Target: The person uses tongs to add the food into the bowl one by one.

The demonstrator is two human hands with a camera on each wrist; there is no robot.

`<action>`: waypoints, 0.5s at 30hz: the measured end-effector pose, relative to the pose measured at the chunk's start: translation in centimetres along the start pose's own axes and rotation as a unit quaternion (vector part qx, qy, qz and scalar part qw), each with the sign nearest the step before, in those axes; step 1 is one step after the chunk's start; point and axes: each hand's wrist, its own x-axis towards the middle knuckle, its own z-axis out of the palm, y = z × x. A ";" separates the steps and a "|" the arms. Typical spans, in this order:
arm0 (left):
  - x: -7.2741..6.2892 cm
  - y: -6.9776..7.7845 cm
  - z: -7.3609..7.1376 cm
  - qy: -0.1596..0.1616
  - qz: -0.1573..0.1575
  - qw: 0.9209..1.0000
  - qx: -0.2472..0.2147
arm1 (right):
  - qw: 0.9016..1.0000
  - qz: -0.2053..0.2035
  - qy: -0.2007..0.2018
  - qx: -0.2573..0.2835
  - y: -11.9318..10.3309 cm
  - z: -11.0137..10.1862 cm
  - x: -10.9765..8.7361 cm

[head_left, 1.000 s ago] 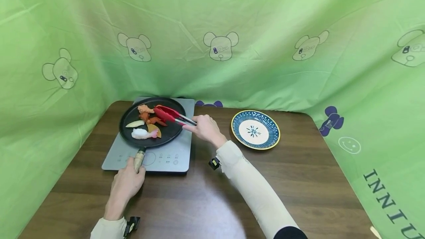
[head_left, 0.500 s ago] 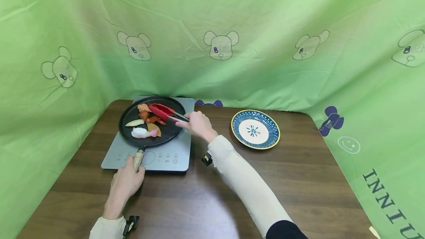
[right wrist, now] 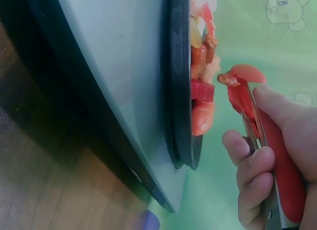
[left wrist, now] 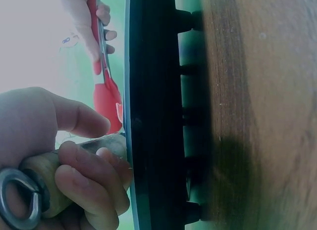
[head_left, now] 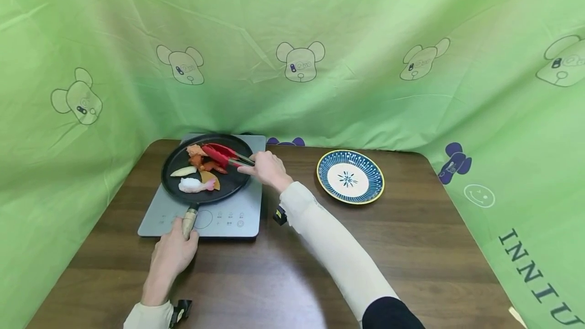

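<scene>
My left hand (head_left: pixel 173 254) grips the pale wooden handle (head_left: pixel 189 221) of a black frying pan (head_left: pixel 235 182); its fingers curl round the handle in the left wrist view. My right hand (head_left: pixel 270 170) holds red-tipped metal tongs (head_left: pixel 220 153) over the pan. At the tong tips, a small orange-brown food piece (right wrist: pixel 227 79) shows in the right wrist view, above the rest of the food. In the pan lie a white piece with a pink tail (head_left: pixel 194 185), a pale wedge (head_left: pixel 183 171), a yellow-orange slice (head_left: pixel 211 178), a crumbly orange piece (head_left: pixel 195 150) and reddish-brown pieces (head_left: pixel 206 165), partly hidden by the tongs.
Beneath the pan is a grey induction cooktop (head_left: pixel 251 217) with touch controls at its front. A blue-and-white patterned plate (head_left: pixel 348 176) stands to the right on the wooden table (head_left: pixel 402 237). A green printed cloth (head_left: pixel 365 100) hangs behind and at the sides.
My right hand and the tongs have moved left, further over the pan, toward the crumbly orange piece. My left hand keeps its grip on the handle.
</scene>
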 end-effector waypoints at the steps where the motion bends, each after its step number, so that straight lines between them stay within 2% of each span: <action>1: 0.0 0.0 0.0 0.001 0.000 1.000 0.000 | 1.000 0.000 0.000 -0.001 0.0 0.1 0.1; 15: 0.0 -0.1 0.2 0.008 0.002 1.000 0.004 | 1.000 0.004 0.004 -0.006 -0.2 0.7 0.6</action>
